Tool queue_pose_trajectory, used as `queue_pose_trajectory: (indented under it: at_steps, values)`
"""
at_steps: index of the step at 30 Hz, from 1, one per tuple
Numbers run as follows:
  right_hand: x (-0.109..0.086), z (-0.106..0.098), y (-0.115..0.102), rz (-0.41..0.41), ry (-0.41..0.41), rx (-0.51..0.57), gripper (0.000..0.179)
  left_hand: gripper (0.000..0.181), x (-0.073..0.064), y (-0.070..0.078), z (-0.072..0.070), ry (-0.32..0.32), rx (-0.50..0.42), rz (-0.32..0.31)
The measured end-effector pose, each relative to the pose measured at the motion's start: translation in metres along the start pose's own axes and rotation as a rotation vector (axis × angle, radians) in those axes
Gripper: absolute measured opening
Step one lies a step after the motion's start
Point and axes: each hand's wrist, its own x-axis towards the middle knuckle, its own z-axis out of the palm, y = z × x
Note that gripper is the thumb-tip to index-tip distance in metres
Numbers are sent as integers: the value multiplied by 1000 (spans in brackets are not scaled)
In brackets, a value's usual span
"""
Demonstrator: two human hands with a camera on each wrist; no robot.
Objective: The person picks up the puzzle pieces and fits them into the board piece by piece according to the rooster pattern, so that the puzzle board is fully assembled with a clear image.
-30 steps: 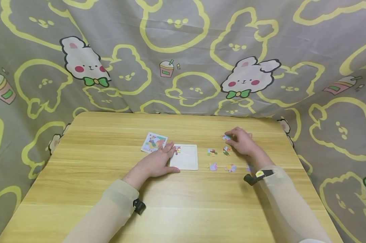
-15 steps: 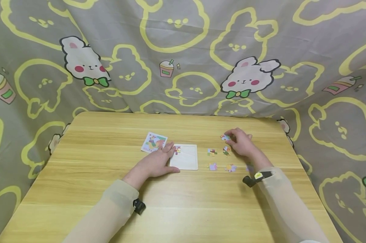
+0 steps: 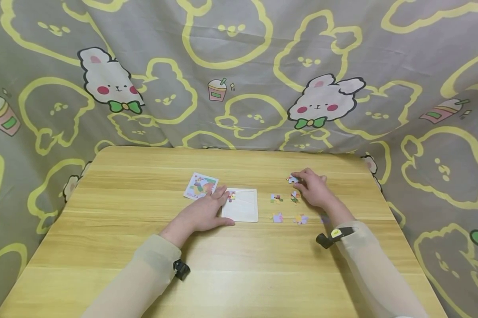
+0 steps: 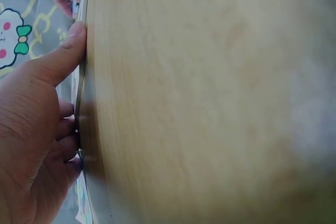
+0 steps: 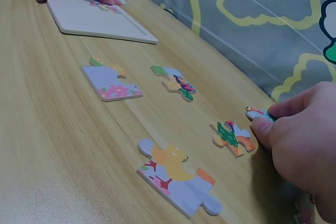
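Observation:
My right hand (image 3: 315, 189) pinches a puzzle piece (image 3: 291, 179) between thumb and fingertips, at the back right of the laid-out pieces; the right wrist view shows the piece's blue and red edge. My left hand (image 3: 205, 210) lies with fairly straight fingers over the left side of a white puzzle tray (image 3: 244, 212), thumb at its near corner. A piece (image 3: 232, 195) sits in the tray's far left corner, beside those fingertips. Behind the left hand is a printed picture card (image 3: 195, 184), partly covered by the fingers.
Between the tray and my right hand lie several loose pieces, among them a lilac one with pink flowers (image 5: 116, 90), a yellow and lilac one (image 5: 176, 174) and a green one (image 5: 231, 139). A patterned curtain (image 3: 239, 88) hangs behind the table (image 3: 239, 274).
My right hand has shifted slightly left with the pinched piece, which has turned a little and shows more of itself. The left hand and tray stay put.

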Motion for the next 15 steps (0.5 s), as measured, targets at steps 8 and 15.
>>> queue_pose_trajectory:
  at_steps: [8,15]
  values:
    - [1,1,3,-8,20,10,39,104,0,0,0,2,-7,4]
    - [2,-3,-2,-11,25,39,40,104,0,0,-1,-2,-23,-2]
